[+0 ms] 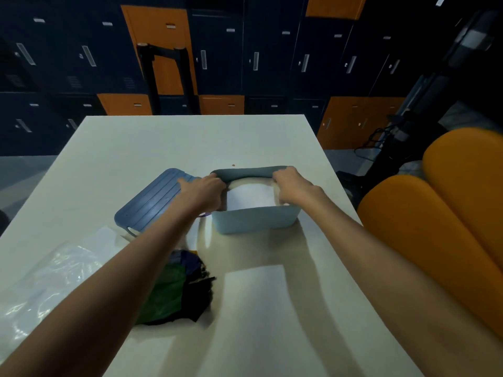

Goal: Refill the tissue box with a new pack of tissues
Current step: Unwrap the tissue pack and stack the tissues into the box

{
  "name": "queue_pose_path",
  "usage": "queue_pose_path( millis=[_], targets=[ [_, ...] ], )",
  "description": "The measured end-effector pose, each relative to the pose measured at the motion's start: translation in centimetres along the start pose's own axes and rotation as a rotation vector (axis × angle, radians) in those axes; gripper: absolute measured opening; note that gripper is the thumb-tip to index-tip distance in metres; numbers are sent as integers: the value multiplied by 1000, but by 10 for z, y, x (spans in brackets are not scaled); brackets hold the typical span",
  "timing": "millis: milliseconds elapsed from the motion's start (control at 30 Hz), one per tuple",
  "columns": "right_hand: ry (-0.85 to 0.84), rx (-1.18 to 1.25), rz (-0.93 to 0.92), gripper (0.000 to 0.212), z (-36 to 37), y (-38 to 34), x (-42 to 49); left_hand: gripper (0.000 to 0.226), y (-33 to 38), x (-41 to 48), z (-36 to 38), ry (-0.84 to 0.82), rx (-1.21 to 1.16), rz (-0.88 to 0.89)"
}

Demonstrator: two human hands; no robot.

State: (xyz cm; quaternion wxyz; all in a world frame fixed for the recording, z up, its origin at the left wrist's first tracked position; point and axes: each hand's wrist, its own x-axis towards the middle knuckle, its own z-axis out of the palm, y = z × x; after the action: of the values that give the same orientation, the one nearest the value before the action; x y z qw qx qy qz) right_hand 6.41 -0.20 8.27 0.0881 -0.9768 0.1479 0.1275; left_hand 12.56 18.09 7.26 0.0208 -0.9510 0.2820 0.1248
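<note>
Left hand (205, 193) and right hand (292, 190) curl fingers over opposite tissue box (255, 220) ends, gripping it

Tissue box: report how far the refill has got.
Done: the lid is off, lying on the table beside the tissue box; white tissues sit inside. In hand: left hand and right hand grip the box's far rim. Left: refit the lid.

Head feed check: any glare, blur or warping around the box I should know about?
Head view: dim room, pale table bright; forearm shadows fall near the tissue box; glints on the clear wrapper; orange seat at right smeared; table edges bow from the wide lens.
</note>
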Motion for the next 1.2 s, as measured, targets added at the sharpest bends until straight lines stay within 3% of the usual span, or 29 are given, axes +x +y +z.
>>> queue_pose_path(
  millis=[167,367,600,767,867,1033,1200],
  targets=[
    [180,204,-9,28,-13,-23,-6,33,-16,-18,-13,206,-355,112],
    [235,402,-188,22,-8,-94,-22,26,-63,-59,-19,389,-647,112],
    [41,451,-333,20,29,-182,-43,40,-158,-117,5,246,-565,-134],
    [-48,391,-331,21,69,-229,-53,112,-201,-144,52,-86,-376,-317],
    [-95,291,-315,16,94,-248,-59,147,-209,-154,84,-156,-390,-318],
    [-136,351,-263,19,111,-260,-67,141,-206,-167,105,-93,-363,-333],
    [-92,286,-171,16,120,-268,-72,133,-202,-175,116,124,-383,-313]
  ],
)
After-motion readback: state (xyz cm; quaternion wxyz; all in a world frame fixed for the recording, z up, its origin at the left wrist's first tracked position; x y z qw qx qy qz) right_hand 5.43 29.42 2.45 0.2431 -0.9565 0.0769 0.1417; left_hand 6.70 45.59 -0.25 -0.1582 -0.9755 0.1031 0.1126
